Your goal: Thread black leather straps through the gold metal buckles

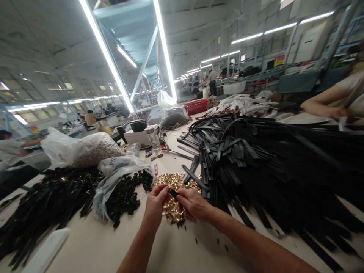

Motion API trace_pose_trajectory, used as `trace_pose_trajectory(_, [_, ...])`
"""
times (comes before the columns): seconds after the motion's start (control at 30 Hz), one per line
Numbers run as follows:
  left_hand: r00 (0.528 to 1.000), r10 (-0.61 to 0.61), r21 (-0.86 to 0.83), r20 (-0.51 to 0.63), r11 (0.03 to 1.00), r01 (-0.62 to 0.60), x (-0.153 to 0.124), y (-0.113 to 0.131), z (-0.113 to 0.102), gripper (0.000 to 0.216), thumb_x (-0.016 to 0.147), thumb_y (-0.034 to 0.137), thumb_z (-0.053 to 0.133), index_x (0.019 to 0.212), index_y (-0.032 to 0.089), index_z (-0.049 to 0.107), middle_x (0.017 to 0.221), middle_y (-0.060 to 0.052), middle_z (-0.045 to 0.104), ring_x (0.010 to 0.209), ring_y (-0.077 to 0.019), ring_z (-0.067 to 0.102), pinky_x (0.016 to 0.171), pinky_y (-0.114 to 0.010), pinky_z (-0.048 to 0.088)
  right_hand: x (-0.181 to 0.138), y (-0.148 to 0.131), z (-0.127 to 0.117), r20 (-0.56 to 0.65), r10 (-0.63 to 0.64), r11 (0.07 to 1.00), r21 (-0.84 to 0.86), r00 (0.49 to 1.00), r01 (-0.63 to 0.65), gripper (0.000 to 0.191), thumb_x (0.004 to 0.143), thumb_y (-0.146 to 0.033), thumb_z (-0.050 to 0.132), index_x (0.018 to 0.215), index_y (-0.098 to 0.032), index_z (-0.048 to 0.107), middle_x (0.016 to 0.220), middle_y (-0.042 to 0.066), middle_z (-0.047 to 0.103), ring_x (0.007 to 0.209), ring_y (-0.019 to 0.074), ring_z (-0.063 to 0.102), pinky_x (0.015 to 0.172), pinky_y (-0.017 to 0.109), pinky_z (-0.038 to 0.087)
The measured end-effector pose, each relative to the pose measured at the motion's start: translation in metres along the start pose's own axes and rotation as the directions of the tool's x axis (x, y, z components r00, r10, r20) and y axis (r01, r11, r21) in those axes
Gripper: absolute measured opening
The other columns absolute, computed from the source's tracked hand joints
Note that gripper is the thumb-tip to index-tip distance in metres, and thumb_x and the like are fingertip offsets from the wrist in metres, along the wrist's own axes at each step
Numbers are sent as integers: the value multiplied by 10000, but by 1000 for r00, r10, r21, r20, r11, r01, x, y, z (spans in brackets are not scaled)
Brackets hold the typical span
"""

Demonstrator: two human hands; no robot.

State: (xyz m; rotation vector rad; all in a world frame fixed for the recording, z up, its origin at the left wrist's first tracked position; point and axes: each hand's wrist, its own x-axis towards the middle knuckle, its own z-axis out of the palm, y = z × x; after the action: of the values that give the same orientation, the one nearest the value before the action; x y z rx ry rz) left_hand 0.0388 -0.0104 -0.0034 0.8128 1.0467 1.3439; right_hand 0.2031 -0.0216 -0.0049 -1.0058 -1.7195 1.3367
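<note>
My left hand and my right hand meet over a heap of gold-coloured metal buckles. Between them is a short black strap piece, pinched by the fingertips of both hands. A glint of gold shows at its left end, too small to make out. Left of the heap, small black loops spill from a clear plastic bag. To the right spreads a large pile of long black straps, some with ends reaching the buckles.
Black straps with gold bits lie at the left, near a white plastic piece. Behind stand a filled bag, a glass jar, scissors and a red basket. A co-worker's arm is at the right.
</note>
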Motion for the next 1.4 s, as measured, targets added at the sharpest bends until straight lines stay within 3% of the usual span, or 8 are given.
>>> trace_pose_trajectory(0.13, [999,-39,-96,29,995,42,-3,1,6,306,583,266,840,816,140,689,747,-8,689,622,-83,633,611,-163,516,1,3,-1,20,32,999,32,999,-33,232,911,-360,436,769,-189,500,597,-42,555,385,75,442,406,191,331])
trace_pose_trajectory(0.3, [991,-109,-78,76,990,115,-8,4,12,368,600,308,833,897,132,706,705,-16,697,535,-63,612,504,-126,474,3,4,-4,-60,-38,993,-115,998,30,260,907,-337,446,716,-179,522,602,-24,569,510,100,506,502,200,358])
trace_pose_trajectory(0.57, [981,-79,9,175,997,79,-13,1,16,318,570,218,845,848,138,714,810,-47,731,673,-126,665,639,-199,534,1,-3,-7,-71,-130,960,-260,989,108,228,899,-307,450,801,-171,604,662,-1,582,607,130,519,567,219,372])
trace_pose_trajectory(0.7, [995,-66,-123,73,990,74,-6,3,12,270,575,161,832,807,135,697,749,-24,718,627,-114,664,599,-181,543,-1,-11,-11,-52,-161,937,-321,986,137,198,879,-277,465,793,-171,607,705,0,599,645,130,518,596,218,365])
trace_pose_trajectory(0.8, [989,-145,-261,0,955,140,-2,4,10,206,634,67,774,804,134,678,719,-7,704,550,-73,640,526,-131,527,-1,-15,-13,-37,-125,933,-343,991,105,183,864,-243,453,788,-170,603,684,-7,588,630,126,512,592,215,357])
trace_pose_trajectory(0.93, [975,-224,-347,9,913,213,-5,-1,14,143,728,17,683,800,135,647,768,-16,706,573,-63,650,535,-110,535,0,-13,-11,-88,-121,913,-401,989,76,182,840,-200,445,748,-165,598,675,1,587,638,129,519,606,215,363])
trace_pose_trajectory(1.1, [965,-234,-270,119,928,258,-13,-6,20,180,697,66,737,842,128,649,790,-19,705,549,-55,631,518,-113,527,0,-12,-8,-90,-154,908,-406,984,104,175,827,-199,463,792,-172,632,719,8,633,665,136,552,632,218,383])
trace_pose_trajectory(1.4, [951,-268,-192,152,936,295,-10,-8,13,234,665,122,778,860,132,648,724,-1,685,502,-51,596,474,-124,487,-2,-9,-5,-69,-201,894,-420,977,155,166,828,-231,507,834,-180,665,724,6,665,653,136,580,613,212,384])
